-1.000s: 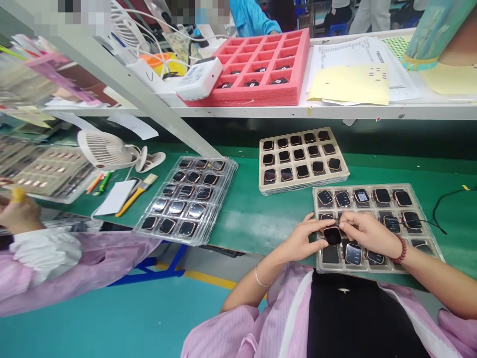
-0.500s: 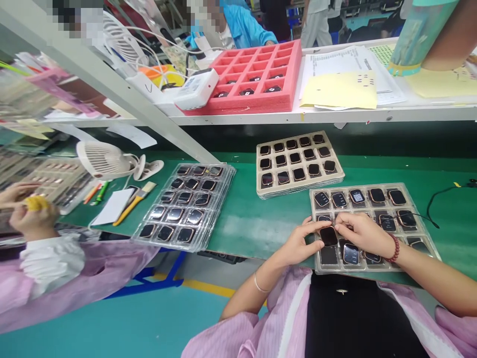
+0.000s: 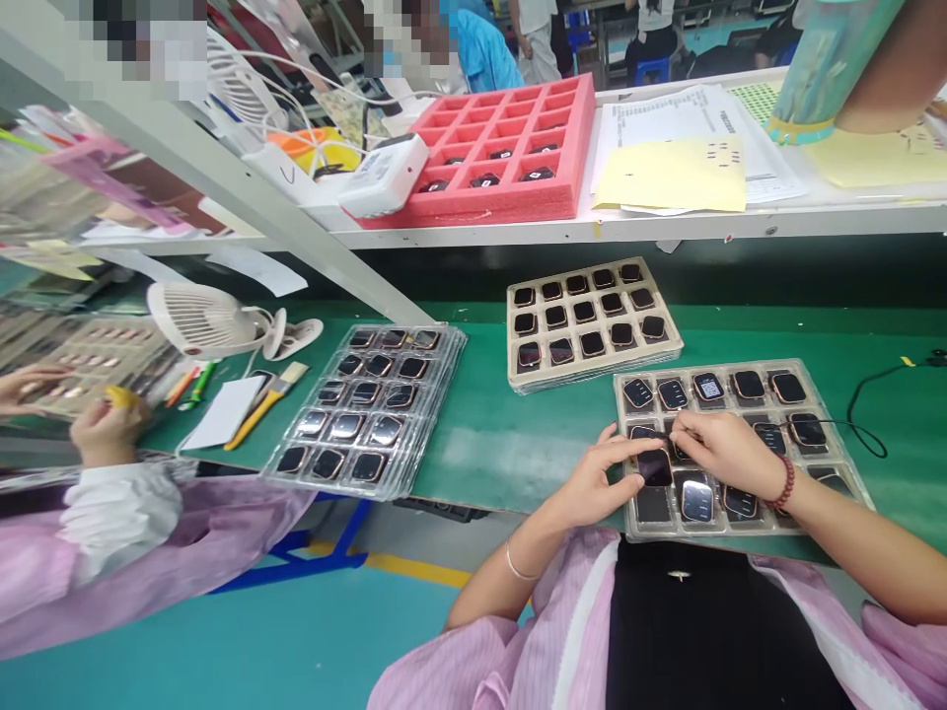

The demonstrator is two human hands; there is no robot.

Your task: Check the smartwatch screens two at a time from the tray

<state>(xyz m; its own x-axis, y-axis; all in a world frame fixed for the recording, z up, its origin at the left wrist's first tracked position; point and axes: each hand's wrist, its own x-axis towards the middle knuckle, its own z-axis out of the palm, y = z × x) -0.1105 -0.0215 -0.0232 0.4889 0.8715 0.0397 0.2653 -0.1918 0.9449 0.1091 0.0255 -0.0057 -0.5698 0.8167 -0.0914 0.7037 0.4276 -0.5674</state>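
Observation:
My left hand (image 3: pixel 599 478) grips a square dark smartwatch face (image 3: pixel 654 468) by its edges, thumb below and index finger along the top. It is held above the near left corner of a clear plastic tray (image 3: pixel 839 463) of similar watch faces. My right hand (image 3: pixel 717 449) is closed in a pinch at the watch's upper right edge. A dark tip shows at its fingertips, seemingly the end of a thin black cable (image 3: pixel 858 426) that emerges beyond the hand. Some watch faces in the tray have lit screens (image 3: pixel 708 387); my right hand hides part of the middle row.
Another tray of watch faces (image 3: pixel 592 370) lies farther back, and a stack of clear trays (image 3: pixel 436 404) stands left. A brush (image 3: pixel 258 414), a white fan (image 3: pixel 196 320) and a co-worker's hands (image 3: pixel 110 429) are farther left. Above runs a shelf (image 3: pixel 518 233) with a pink foam tray (image 3: pixel 480 209).
My right hand has shifted slightly, and a dark tip now shows at its fingers. The cable's loop at the right has moved. The co-worker's hand with the yellow thing has moved right.

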